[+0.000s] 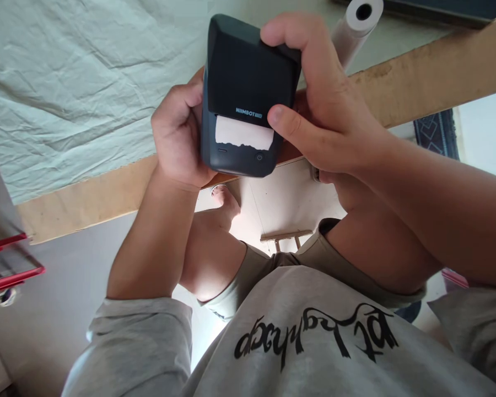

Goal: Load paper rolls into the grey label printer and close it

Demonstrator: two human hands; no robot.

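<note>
A dark label printer marked NIIMBOT is held up over the table's front edge. White paper with a ragged torn edge sticks out of its slot, above a power button. My left hand wraps round the printer's left side, its fingers partly hidden behind it. On the right side my right hand grips the printer, the thumb on the front beside the lettering and a finger over the upper right corner.
A roll of white paper lies on the cloth-covered table just behind my right hand. At the top right is a dark flat object. Red-edged shelves stand at the far left. My legs are below the wooden table edge.
</note>
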